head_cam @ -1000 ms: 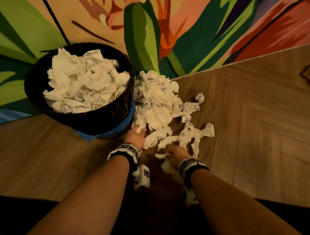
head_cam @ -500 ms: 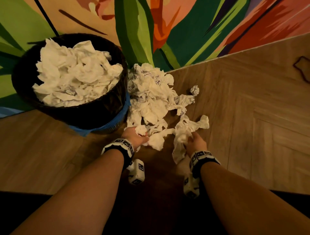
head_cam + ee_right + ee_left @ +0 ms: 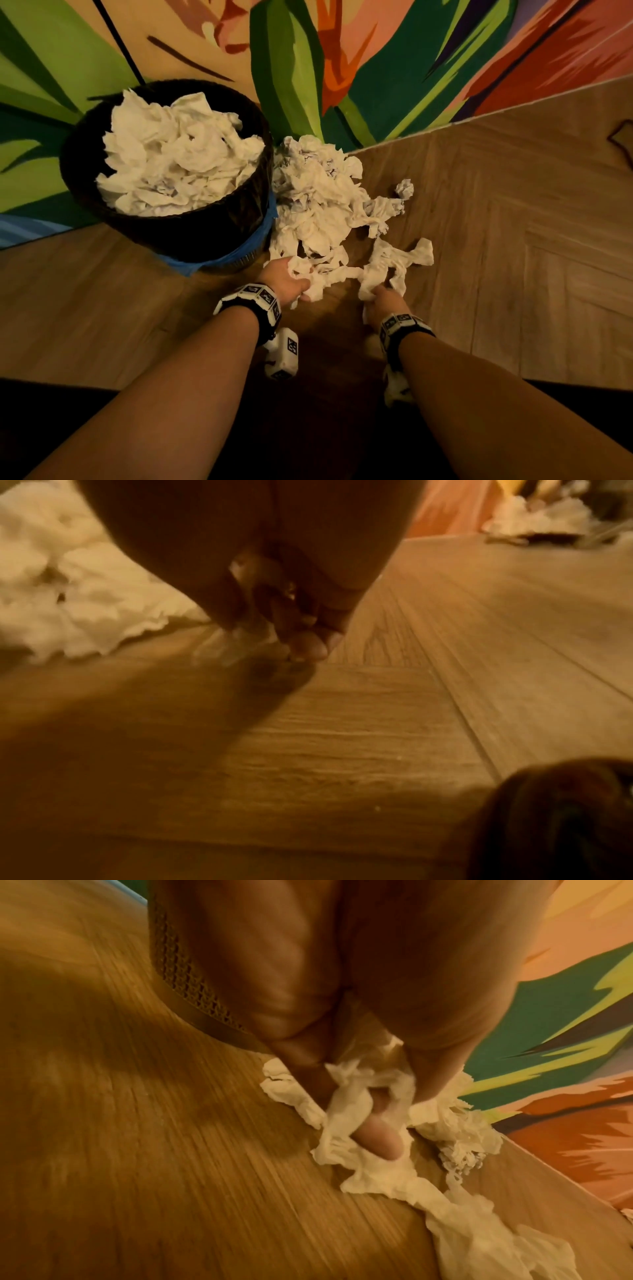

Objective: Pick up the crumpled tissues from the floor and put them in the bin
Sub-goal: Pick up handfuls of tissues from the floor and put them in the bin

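A black mesh bin [image 3: 191, 233] stands at the left by the painted wall, heaped with white tissues [image 3: 171, 161]. To its right a pile of crumpled tissues [image 3: 318, 205] lies on the wooden floor. My left hand [image 3: 291, 284] is at the pile's near edge, and its fingers [image 3: 377, 1139] curl round a tissue [image 3: 346, 1107]. My right hand [image 3: 382, 299] grips the near end of a twisted tissue strand [image 3: 394, 260]. In the right wrist view its fingers [image 3: 304, 642] are curled, dark and blurred, with the pile [image 3: 85, 601] to their left.
A small tissue ball [image 3: 405, 188] lies apart at the pile's far right. The bin's blue liner edge [image 3: 253, 246] shows near its base [image 3: 205, 1020]. A colourful mural wall [image 3: 376, 68] runs behind. A dark rounded shape [image 3: 565, 818] sits low on the right.
My right hand has moved right from a scrap near me and taken hold of the twisted strand. My left hand has gathered a tissue at the pile's near edge.
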